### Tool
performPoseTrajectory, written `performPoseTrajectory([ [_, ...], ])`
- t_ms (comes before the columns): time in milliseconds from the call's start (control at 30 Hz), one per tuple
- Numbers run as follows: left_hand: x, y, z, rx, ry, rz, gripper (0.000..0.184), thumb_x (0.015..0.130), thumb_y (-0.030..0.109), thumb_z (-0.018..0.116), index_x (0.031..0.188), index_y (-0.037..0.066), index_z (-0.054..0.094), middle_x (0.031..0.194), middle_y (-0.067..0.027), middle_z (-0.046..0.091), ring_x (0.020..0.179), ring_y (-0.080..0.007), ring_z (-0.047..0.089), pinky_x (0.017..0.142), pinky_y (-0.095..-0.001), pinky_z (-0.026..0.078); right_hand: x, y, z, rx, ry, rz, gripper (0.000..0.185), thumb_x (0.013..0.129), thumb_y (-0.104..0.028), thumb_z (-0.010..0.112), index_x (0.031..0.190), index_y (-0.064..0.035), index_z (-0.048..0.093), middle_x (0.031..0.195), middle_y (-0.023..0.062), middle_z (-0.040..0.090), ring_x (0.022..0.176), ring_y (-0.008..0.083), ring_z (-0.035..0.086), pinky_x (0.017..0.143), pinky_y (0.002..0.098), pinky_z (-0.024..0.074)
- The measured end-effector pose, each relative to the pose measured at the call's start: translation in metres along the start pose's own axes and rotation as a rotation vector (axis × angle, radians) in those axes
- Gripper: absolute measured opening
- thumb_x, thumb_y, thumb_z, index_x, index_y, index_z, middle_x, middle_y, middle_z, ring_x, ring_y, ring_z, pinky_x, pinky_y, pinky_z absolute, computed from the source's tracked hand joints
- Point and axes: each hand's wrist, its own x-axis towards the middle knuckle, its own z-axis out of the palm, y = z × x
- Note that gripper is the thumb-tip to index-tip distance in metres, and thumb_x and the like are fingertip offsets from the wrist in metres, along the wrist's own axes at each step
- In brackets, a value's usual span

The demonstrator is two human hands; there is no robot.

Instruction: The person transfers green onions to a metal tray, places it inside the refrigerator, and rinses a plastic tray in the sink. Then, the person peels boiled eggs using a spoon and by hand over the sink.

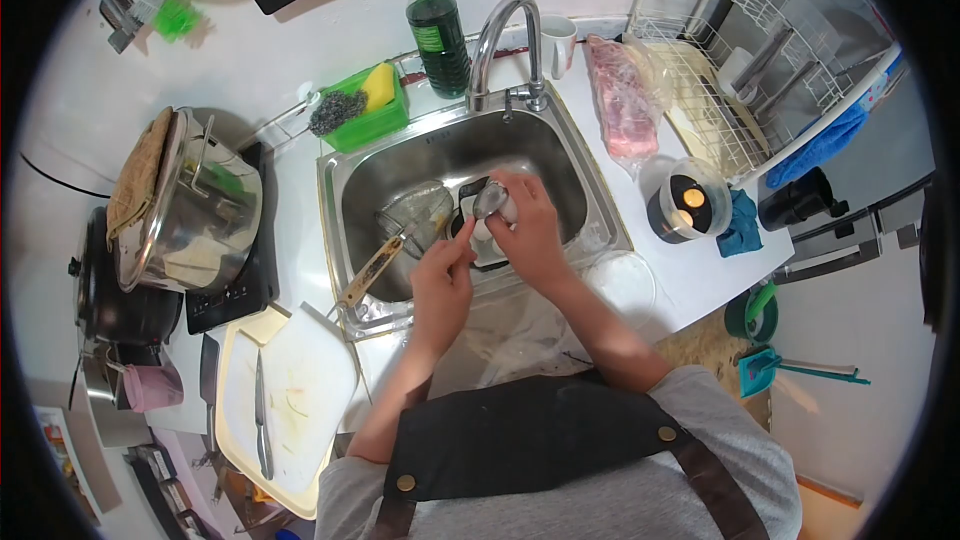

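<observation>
Over the steel sink (455,150), my right hand (527,230) is wrapped round a small shiny metal piece (490,200) and something pale beneath it. My left hand (442,290) is closed just to the left, its extended fingertip touching or very near the metal piece; whether it holds anything is hidden. Below both hands, a dark-rimmed container (467,192) with pale contents stands in the sink, partly covered by my fingers. A mesh strainer with a wooden handle (372,273) rests across the sink's left edge.
Steel faucet (487,50), green soap bottle (438,40) and green sponge tray (368,125) line the back. At right are wrapped meat (624,105), a cup with dark liquid (688,202) and a wire rack (700,90). Left: large pot (215,205), cutting board (300,380), knife (262,420).
</observation>
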Motion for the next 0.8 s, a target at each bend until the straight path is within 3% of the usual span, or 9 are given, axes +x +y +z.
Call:
performPoseTrajectory([
  [333, 0.009, 0.007, -0.016, -0.042, -0.087, -0.163, 0.037, 0.084, -0.006, 0.049, 0.116, 0.004, 0.062, 0.073, -0.0082, 0.06, 0.068, -0.0122, 0.057, 0.069, -0.0237, 0.045, 0.005, 0.006, -0.007, 0.0, -0.056, -0.07, 0.051, 0.074, -0.005, 0.064, 0.123, -0.0055, 0.051, 0.101, 0.0198, 0.057, 0.093, 0.0343, 0.059, 0.078, 0.0378, 0.0479],
  [433, 0.014, 0.024, -0.031, 0.029, -0.114, -0.192, 0.035, 0.084, -0.004, 0.051, 0.117, 0.005, 0.062, 0.072, -0.0066, 0.06, 0.066, -0.01, 0.055, 0.067, -0.0231, 0.045, 0.007, 0.006, -0.01, 0.175, -0.094, 0.184, 0.047, 0.079, -0.007, 0.063, 0.124, -0.0074, 0.052, 0.102, 0.0128, 0.059, 0.09, 0.0198, 0.062, 0.076, 0.0321, 0.0493],
  [533, 0.017, 0.028, -0.039, -0.018, -0.08, -0.206, 0.035, 0.085, 0.0, 0.055, 0.12, 0.006, 0.061, 0.071, -0.0044, 0.06, 0.064, -0.0084, 0.053, 0.064, -0.0225, 0.044, 0.01, -0.002, -0.018, 0.488, -0.189, 0.472, 0.049, 0.083, -0.008, 0.063, 0.129, -0.0056, 0.047, 0.103, 0.009, 0.058, 0.091, 0.0135, 0.061, 0.077, 0.03, 0.0503],
  [633, 0.022, 0.02, -0.037, -0.134, -0.038, -0.253, 0.04, 0.084, 0.008, 0.062, 0.124, 0.008, 0.058, 0.071, -0.0026, 0.06, 0.062, -0.0076, 0.052, 0.061, -0.0217, 0.042, 0.007, 0.01, -0.011, 0.585, -0.233, 0.396, 0.05, 0.088, -0.012, 0.059, 0.134, -0.0041, 0.04, 0.109, 0.0088, 0.056, 0.097, 0.0154, 0.06, 0.081, 0.0296, 0.0498],
  [733, 0.029, 0.007, -0.014, -0.066, -0.044, -0.251, 0.054, 0.077, 0.024, 0.074, 0.125, 0.009, 0.056, 0.075, -0.0024, 0.061, 0.062, -0.0074, 0.052, 0.059, -0.0212, 0.041, 0.001, 0.004, 0.007, 1.105, -0.2, 0.574, 0.049, 0.091, -0.023, 0.055, 0.136, -0.0096, 0.04, 0.11, 0.0064, 0.054, 0.097, 0.0107, 0.053, 0.086, 0.0252, 0.0428],
  [800, 0.036, -0.011, 0.003, -0.172, -0.045, -0.24, 0.055, 0.076, 0.025, 0.075, 0.125, 0.01, 0.056, 0.076, -0.003, 0.061, 0.064, -0.0077, 0.053, 0.059, -0.0225, 0.042, -0.003, 0.008, 0.02, 1.162, -0.233, 0.594, 0.049, 0.094, -0.028, 0.05, 0.138, -0.0095, 0.037, 0.115, 0.0055, 0.051, 0.103, 0.0104, 0.05, 0.091, 0.0257, 0.0396],
])
